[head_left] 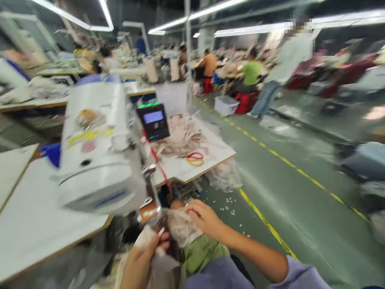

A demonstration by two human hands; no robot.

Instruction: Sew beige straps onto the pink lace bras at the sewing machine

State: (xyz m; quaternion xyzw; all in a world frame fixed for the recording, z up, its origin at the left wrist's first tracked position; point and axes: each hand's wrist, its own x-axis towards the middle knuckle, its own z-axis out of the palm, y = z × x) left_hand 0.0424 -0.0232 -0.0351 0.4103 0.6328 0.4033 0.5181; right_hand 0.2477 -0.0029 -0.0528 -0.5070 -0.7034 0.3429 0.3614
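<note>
In the lower middle of the head view, my left hand (142, 257) is closed on a pale piece of fabric (146, 237). A small white strip, too blurred to name, shows at its thumb. My right hand (206, 218) pinches the upper edge of a beige lace-like garment piece (182, 226). This cloth spans the space between both hands, just below the sewing machine's metal arm (156, 200). The white sewing machine (99, 152) stands to the left, blurred by motion. Green cloth (203, 251) lies under my right forearm.
On the white worktop (221, 154) are red-and-yellow scissors (195, 159), a heap of beige strips (183, 136) and a lit control panel (153, 120). A plastic bag (224, 174) hangs below its edge. A person (279, 68) stands in the aisle; several others sit farther back.
</note>
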